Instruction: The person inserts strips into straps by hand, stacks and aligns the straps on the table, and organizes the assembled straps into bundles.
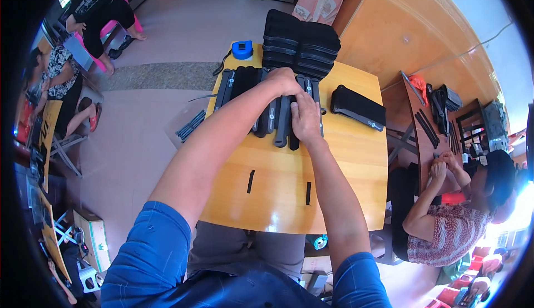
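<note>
A row of folded black-and-grey fabric bands [282, 124] lies side by side across the far half of the wooden table. My left hand [282, 81] reaches over them, its fingers curled down around the far part of the row; the fingertips are hidden. Just beside it, my right hand [306, 120] rests with fingers stretched along the bands on the right of the row. The two hands touch or nearly touch. Beyond them stands a thick stack of folded black fabric pieces [300, 43]. One folded black-and-grey bundle [357, 107] lies apart at the right.
Two short black strips, one left [251, 181] and one right [308, 193], lie on the near tabletop [345, 196]. A blue tape measure [242, 50] sits at the far left corner. At right, a person [450, 219] works at another table; others sit at the left.
</note>
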A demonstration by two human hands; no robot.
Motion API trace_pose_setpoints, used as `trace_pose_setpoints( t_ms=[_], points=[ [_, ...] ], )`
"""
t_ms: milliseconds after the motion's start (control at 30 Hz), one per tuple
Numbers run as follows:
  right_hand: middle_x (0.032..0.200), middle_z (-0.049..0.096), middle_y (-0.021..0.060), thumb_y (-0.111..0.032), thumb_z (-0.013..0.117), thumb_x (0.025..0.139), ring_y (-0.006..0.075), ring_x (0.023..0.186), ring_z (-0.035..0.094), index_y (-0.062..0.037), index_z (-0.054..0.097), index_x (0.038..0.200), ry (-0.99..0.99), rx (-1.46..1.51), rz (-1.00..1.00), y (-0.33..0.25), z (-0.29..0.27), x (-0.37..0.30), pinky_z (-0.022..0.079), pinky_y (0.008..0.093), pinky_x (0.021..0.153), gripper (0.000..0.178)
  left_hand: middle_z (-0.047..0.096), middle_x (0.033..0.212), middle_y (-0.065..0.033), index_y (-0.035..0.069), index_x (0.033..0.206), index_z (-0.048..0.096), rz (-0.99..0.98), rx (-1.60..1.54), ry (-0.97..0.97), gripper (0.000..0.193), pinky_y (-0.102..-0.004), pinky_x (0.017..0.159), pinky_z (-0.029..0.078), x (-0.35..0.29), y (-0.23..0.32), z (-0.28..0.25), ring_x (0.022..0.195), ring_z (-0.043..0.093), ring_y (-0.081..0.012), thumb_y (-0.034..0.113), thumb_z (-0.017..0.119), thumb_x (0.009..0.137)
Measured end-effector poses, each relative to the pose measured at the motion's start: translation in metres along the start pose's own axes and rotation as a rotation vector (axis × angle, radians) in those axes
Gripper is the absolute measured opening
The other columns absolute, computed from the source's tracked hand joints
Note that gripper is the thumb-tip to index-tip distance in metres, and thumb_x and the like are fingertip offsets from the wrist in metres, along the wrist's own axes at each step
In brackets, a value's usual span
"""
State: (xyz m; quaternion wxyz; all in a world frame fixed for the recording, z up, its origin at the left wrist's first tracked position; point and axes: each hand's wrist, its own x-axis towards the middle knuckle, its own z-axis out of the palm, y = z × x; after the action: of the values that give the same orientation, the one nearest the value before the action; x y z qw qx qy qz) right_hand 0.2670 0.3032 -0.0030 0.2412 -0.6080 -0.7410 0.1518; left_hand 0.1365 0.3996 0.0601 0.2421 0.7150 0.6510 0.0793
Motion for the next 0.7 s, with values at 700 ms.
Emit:
trace_pose_setpoints(
  t_ms=[700],
  points=[
    [0.154,0.053,0.0117,-0.018,0.047,0.107,0.0319,0.147,0.044,-0.0103,0.055,0.142,0.051,0.013,0.026,-0.009,0.002,0.0,0.028,0.0532,0.125,0.036,0.076,0.098,-0.015,0.004,0.099,0.073,0.261,-0.458,0.212,0.021,-0.0388,0.083,0.055,-0.036,-0.024,0.008,0.092,0.073,-0.0282,0.021,0.075,0.086]
  ],
)
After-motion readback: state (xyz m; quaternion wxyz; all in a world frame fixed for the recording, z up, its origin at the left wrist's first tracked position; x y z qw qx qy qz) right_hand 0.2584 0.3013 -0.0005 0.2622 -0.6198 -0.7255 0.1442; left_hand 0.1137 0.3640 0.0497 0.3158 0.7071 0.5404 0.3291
